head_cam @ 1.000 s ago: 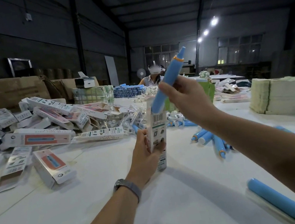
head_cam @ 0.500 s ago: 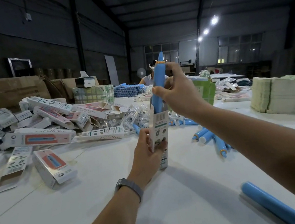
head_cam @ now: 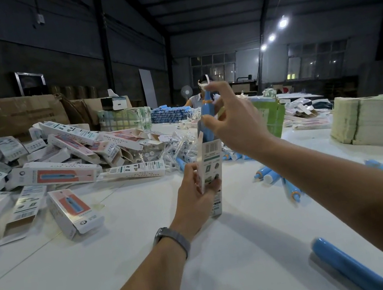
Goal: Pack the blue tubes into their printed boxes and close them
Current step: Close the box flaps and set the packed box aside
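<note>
My left hand [head_cam: 193, 190] grips a tall printed box [head_cam: 209, 159] that stands upright on the white table [head_cam: 126, 244], its top flap open. A blue tube [head_cam: 206, 114] with an orange ring sticks up out of the box's open top, its lower part hidden inside. My right hand [head_cam: 232, 120] is at the tube's upper end. The thumb lies against the tube's side and the index finger curls over its tip.
A heap of printed boxes [head_cam: 56, 177] covers the left of the table. Loose blue tubes [head_cam: 266, 175] lie to the right, and one more tube [head_cam: 345, 268] lies near the front right. Stacked flat cartons [head_cam: 371, 119] stand far right. A person [head_cam: 199, 98] sits at the far end.
The tube went from tilted to upright and slid down into the box. My right hand followed it left and down. My left hand kept the box still.
</note>
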`<state>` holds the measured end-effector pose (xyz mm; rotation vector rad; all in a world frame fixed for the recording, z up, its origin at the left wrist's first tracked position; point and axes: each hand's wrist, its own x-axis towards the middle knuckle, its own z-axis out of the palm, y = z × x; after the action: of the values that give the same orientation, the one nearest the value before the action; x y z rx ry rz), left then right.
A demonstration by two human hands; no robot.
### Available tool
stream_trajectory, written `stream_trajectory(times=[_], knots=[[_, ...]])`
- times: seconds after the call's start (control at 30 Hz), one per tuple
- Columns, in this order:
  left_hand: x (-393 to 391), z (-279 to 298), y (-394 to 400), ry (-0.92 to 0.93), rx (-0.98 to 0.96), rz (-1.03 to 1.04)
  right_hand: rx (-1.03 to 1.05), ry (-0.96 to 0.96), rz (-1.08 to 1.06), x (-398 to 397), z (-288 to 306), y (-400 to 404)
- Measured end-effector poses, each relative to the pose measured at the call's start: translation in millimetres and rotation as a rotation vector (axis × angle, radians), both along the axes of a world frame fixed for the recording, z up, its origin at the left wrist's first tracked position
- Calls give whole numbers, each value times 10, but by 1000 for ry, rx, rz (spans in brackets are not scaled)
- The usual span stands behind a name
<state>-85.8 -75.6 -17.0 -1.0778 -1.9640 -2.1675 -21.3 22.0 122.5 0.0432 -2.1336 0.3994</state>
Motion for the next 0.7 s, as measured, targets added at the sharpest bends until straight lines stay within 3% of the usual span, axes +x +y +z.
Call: stream_trajectory(times=[0.13, 0.3, 0.47, 0.57, 0.7], knots=[[-8, -9, 12, -36, 9, 7, -70, 6, 30, 4, -76, -27], [-105, -60, 27, -23, 32, 164, 27, -210, -22, -61, -239, -25], [-212, -38, -30, -1, 108, 456, -235, 29, 14, -289, -436, 179], [-257, -41, -72, -5, 113, 549, -248, -272, -78, -622, -617, 303], [-282, -59, -60, 16, 98, 577, 30, -741, -214, -1014, -916, 400]])
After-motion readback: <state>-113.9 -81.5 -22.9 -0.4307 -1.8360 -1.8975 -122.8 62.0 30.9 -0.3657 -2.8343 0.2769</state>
